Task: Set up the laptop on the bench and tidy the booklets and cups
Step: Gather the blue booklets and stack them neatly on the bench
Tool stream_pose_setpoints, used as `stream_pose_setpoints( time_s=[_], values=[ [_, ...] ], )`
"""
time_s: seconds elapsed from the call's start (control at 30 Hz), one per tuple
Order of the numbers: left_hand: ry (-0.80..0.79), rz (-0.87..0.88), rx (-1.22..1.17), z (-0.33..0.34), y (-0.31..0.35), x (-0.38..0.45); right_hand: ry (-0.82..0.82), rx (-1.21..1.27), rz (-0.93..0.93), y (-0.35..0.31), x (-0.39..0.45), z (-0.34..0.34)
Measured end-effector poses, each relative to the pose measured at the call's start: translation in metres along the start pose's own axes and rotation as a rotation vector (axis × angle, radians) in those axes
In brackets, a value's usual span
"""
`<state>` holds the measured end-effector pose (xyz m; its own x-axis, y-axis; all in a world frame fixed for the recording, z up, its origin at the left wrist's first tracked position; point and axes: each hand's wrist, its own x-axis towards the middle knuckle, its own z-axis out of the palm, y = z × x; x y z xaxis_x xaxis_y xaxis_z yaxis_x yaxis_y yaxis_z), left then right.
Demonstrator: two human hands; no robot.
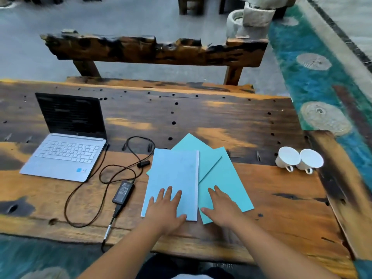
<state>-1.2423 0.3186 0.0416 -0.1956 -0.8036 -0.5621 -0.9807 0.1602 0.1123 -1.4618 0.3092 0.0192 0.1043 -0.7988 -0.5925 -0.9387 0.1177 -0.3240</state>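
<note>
The wooden counter [221, 117] fills most of the view, dark-stained and dotted with small holes. On its left part stands the laptop [66, 143], lid open, screen dark, silver keyboard facing the person. Near the front edge, in the middle, lie the booklets — a pale blue booklet [173, 174] on top at the left, with teal booklets [219, 174] fanned out from under its right side. Between the laptop and the booklets sits the black power adapter [123, 192], its cable [84, 190] looping across the wood to the laptop's right side. Toward the right edge two white cups [299, 160] lie tipped on their sides, touching each other, handles toward the person. The left hand [167, 206] rests flat on the pale blue booklet, fingers spread; the right hand [221, 206] lies flat on the nearest teal booklet, fingers likewise spread — neither grips anything.
</note>
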Motion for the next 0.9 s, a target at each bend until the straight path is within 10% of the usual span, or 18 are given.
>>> stream_pose_setpoints(
  time_s=[0.47,0.9],
  values=[
    [-0.202,0.041,-0.146,0.031,-0.021,0.090,-0.094,0.813,0.392,-0.040,0.091,0.025],
    [-0.235,-0.124,-0.814,-0.008,-0.030,0.111,-0.114,1.532,0.531,-0.088,0.077,0.008]
  ],
)
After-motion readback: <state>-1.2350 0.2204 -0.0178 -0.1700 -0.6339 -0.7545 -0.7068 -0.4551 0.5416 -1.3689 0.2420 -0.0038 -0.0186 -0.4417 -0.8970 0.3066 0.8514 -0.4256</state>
